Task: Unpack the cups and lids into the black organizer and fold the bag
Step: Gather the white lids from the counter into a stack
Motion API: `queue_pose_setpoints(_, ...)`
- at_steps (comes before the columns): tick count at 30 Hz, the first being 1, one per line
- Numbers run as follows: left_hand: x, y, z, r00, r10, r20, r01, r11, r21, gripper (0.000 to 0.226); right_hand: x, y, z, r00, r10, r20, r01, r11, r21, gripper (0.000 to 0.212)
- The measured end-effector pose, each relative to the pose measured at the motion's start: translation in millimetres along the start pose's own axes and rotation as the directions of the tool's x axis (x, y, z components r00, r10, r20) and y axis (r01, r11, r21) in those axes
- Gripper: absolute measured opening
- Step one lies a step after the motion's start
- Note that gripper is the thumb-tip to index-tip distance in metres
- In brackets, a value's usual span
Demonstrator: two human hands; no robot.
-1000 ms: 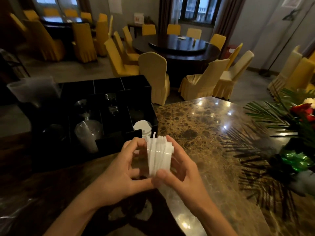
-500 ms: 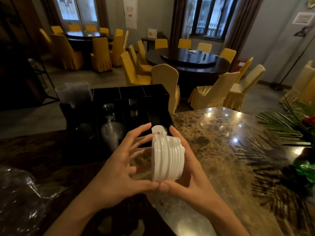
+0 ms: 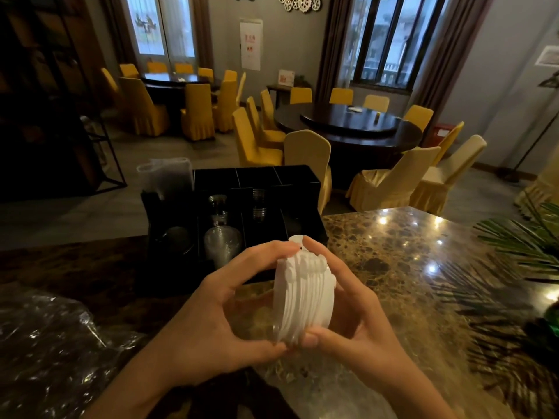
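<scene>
A stack of white plastic lids [image 3: 304, 297] stands on edge between my two hands, above the marble table. My left hand [image 3: 217, 316] curls round its left side, fingertips on top and thumb underneath. My right hand [image 3: 348, 309] cups the right side the same way. Just behind them sits the black organizer [image 3: 302, 182]. Clear cups [image 3: 222, 244] lie stacked in its middle slot, and more small cups [image 3: 259, 204] sit further back. A white lid [image 3: 295, 238] peeks out of the front right slot. The crumpled clear bag [image 3: 45, 343] lies at the lower left.
A clear plastic sleeve [image 3: 165, 176] stands up at the organizer's left rear corner. Palm leaves [image 3: 520, 240] of a plant reach over the table's right side. The marble table [image 3: 408, 267] ends just behind the organizer; yellow chairs and round tables fill the room beyond.
Both hands have closed more tightly round the lid stack, fingertips meeting on top. The view has tilted up and the bag has come into sight at the left.
</scene>
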State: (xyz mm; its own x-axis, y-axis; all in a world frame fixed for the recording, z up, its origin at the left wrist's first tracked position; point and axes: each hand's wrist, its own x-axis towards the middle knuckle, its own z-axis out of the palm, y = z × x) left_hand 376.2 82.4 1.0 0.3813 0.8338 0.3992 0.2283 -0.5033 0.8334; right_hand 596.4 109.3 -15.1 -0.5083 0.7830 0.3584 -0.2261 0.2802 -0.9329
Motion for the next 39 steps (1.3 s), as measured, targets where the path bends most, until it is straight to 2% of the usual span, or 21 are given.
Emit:
queue_pose_setpoints(6,-2,-4,-6,1.000,-0.014,-0.014,0.014,1.000,0.027,0.106,8,-3,5,0.999,0.033,-0.013,-0.033,0.999,0.009,0.091)
queue_pose_setpoints(10,-2,-2,-11,0.997,-0.081,0.010,0.081,0.995,-0.055,0.106,12,-5,7,0.999,-0.009,0.033,0.010,1.000,-0.014,0.089)
queue_pose_setpoints(15,1,3,-16,0.998,-0.068,-0.007,0.069,0.997,0.035,0.109,15,-6,7,0.998,-0.045,0.039,0.045,0.999,-0.008,0.089)
queue_pose_setpoints(18,2,5,-18,0.998,-0.052,0.022,0.049,0.992,0.116,0.112,16,-5,5,0.997,-0.059,0.048,0.060,0.998,-0.022,0.090)
queue_pose_setpoints(23,1,2,-22,0.991,-0.100,0.084,0.086,0.985,0.151,0.113,16,-1,3,0.995,-0.074,0.060,0.078,0.994,-0.071,0.094)
queue_pose_setpoints(28,3,0,-14,0.987,-0.113,0.115,0.110,0.993,0.030,0.103,17,3,0,0.997,-0.067,0.034,0.072,0.980,-0.185,0.097)
queue_pose_setpoints(31,6,2,-11,0.978,-0.132,0.158,0.160,0.972,-0.174,0.091,22,3,-7,0.987,-0.162,0.002,0.147,0.892,-0.427,0.097)
queue_pose_setpoints(33,12,5,-11,0.979,-0.195,0.063,0.205,0.946,-0.250,0.083,25,3,-13,0.981,-0.185,0.053,0.181,0.795,-0.579,0.099)
queue_pose_setpoints(35,22,7,-10,0.951,-0.305,-0.054,0.284,0.927,-0.243,0.082,28,1,-18,0.987,-0.114,0.116,0.163,0.722,-0.672,0.103)
queue_pose_setpoints(37,32,8,-9,0.913,-0.394,-0.107,0.365,0.905,-0.220,0.078,31,-1,-23,0.979,-0.073,0.192,0.196,0.623,-0.757,0.112)
queue_pose_setpoints(39,42,10,-10,0.889,-0.435,-0.143,0.408,0.894,-0.186,0.068,36,-3,-30,0.963,-0.058,0.264,0.249,0.573,-0.781,0.122)
